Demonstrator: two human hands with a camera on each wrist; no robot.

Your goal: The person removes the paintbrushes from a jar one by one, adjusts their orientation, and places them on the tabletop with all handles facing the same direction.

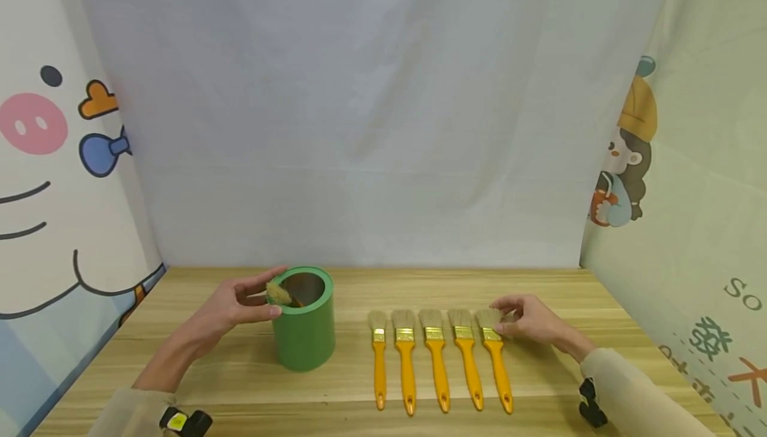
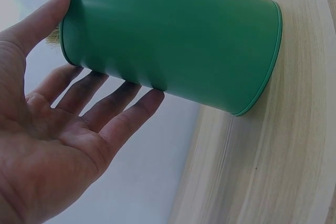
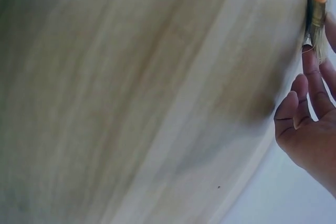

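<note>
A green can (image 1: 304, 337) stands upright on the table, left of the middle, with the bristles of one paintbrush (image 1: 277, 294) leaning out over its rim. My left hand (image 1: 240, 300) holds the can near the top from the left. In the left wrist view, the thumb (image 2: 44, 22) lies at the rim and the other fingers rest along the side. Several paintbrushes with yellow handles lie in a row to the right of the can, bristles pointing away from me. My right hand (image 1: 530, 320) pinches the bristle end of the rightmost paintbrush (image 1: 497, 364) between thumb and fingers.
Beneath everything is a light wood-grain table (image 1: 335, 397). A pale cloth (image 1: 371, 124) hangs behind its far edge, and printed cartoon cloths flank it on the left (image 1: 60, 224) and right (image 1: 689, 224). Four-part spacing keeps the row's paintbrushes (image 1: 407, 370) slightly apart.
</note>
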